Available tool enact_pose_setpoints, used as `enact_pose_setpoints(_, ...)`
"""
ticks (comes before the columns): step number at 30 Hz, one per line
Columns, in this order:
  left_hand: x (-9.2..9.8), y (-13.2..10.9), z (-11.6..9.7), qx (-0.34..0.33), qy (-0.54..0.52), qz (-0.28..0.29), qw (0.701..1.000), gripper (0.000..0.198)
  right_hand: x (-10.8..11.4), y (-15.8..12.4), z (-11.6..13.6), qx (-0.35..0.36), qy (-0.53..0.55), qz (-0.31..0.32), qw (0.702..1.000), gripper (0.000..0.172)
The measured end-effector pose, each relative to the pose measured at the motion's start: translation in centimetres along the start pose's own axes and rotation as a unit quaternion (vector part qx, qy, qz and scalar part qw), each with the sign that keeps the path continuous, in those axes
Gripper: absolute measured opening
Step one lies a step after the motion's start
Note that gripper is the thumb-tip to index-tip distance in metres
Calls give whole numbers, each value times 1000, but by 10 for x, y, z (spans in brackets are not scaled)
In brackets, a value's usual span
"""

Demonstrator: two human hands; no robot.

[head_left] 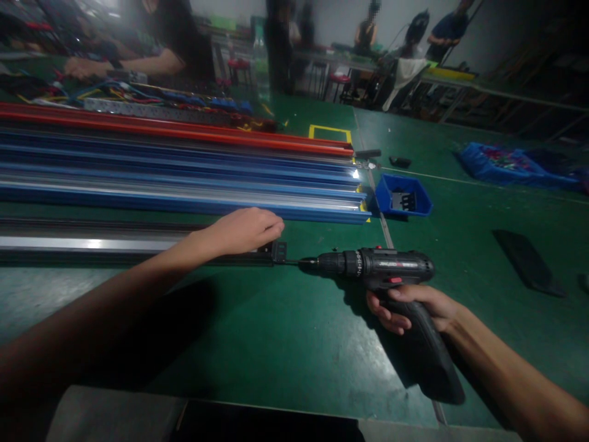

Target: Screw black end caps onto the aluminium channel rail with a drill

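Right hand point(414, 307), 4 o'clock, clenched on cordless drill point(381, 267) — bit point(294, 263) at rail point(138, 248) end, seemingly fastening; left hand point(243, 230) flat, pinning rail; keep bit square.

Light: dim indoor, falling from overhead.
Bench point(257, 344): green top with a soft, pale sheen near the middle and dark corners.
Stacked rails point(184, 178): streaks of glare along the edges, with one blown-out white spot at the right end.
Shadows: a broad, soft patch under the left arm point(115, 319); a smaller one beneath the drill point(381, 268) and right hand point(414, 307).
Left hand point(243, 230): the best-lit skin.
People point(156, 43) behind: hazy, out of focus.
Edges: wide-angle bending and vignetting.
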State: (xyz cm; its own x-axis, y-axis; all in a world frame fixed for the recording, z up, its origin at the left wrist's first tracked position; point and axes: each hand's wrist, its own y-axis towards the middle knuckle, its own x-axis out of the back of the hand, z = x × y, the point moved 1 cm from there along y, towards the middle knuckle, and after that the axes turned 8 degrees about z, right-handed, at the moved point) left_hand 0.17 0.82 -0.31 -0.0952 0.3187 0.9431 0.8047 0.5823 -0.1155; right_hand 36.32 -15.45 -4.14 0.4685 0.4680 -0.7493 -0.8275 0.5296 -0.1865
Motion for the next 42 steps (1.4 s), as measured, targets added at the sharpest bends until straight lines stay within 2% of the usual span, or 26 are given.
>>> enact_pose_setpoints(14,2,0,-2,10,-3,13,1000,46,2,-1,-1,0,-8,-6,1000,31)
enact_pose_setpoints(42,0,1,0,-6,2,-2,1000,46,-1,-1,0,-3,-24,-19,1000,31)
